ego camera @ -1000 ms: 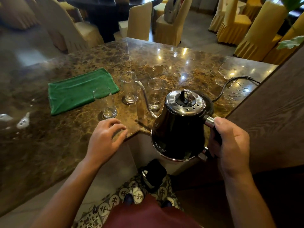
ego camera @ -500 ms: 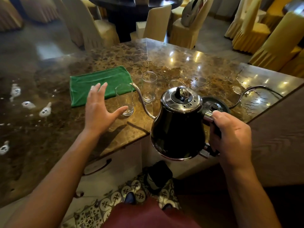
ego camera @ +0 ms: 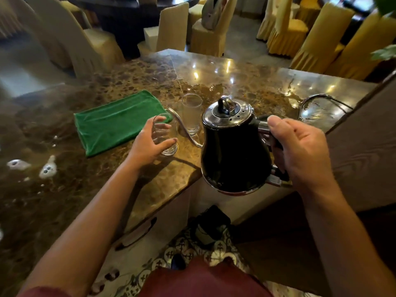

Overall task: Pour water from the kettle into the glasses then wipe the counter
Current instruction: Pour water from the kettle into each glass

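While the black pot-bellied kettle with the chrome lid [ego camera: 234, 151] hangs off the near edge of the brown marbled stone bench [ego camera: 70, 189], it serves as the landmark. Far to its left lies the folded green cloth [ego camera: 115, 122], soft and limp, easy to bunch up from any edge for wiping. Nearer, the left hand [ego camera: 147, 144] curls round the nearer clear drinking glass [ego camera: 166, 136], which stands on the bench just under the kettle's thin curved spout [ego camera: 184, 129]; thin, smooth glass like this is probably light, slippery when wet and breakable, so a hold low round the wall suits it. Behind the spout stands a taller clear glass [ego camera: 191, 116], untouched. At the kettle's right, the right hand [ego camera: 300, 151] grips the dark handle; the kettle looks heavy if full.
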`<state>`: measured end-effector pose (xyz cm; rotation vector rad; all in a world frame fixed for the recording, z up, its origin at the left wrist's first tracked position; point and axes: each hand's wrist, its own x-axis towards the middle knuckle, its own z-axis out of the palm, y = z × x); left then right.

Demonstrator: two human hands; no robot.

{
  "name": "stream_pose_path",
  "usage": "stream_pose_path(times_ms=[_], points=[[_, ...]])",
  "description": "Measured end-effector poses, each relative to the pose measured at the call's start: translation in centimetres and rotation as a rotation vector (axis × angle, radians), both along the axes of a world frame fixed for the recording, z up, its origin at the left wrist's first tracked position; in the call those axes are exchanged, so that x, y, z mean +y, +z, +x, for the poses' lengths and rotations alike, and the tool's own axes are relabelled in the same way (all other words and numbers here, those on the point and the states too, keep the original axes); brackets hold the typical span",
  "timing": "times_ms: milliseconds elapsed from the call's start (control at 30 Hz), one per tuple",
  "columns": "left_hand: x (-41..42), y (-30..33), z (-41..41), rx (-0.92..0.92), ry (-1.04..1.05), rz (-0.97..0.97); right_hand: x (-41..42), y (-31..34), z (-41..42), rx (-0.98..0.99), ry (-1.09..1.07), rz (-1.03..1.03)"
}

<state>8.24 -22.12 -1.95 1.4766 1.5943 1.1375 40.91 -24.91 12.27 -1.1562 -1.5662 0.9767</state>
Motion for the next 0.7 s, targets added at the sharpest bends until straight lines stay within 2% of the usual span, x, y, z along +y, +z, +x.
stream_pose_path(times_ms=[200, 700], points=[[0.0, -0.3, -0.8, -0.029, -0.070, 0.006, -0.4, 0.7, -1.0, -0.045, -0.015, 0.020], [0.2, -0.7, -0.6, -0.060, -0.068, 0.007, 0.5, 2.6, -1.5, -0.367, 0.036, 0.124]])
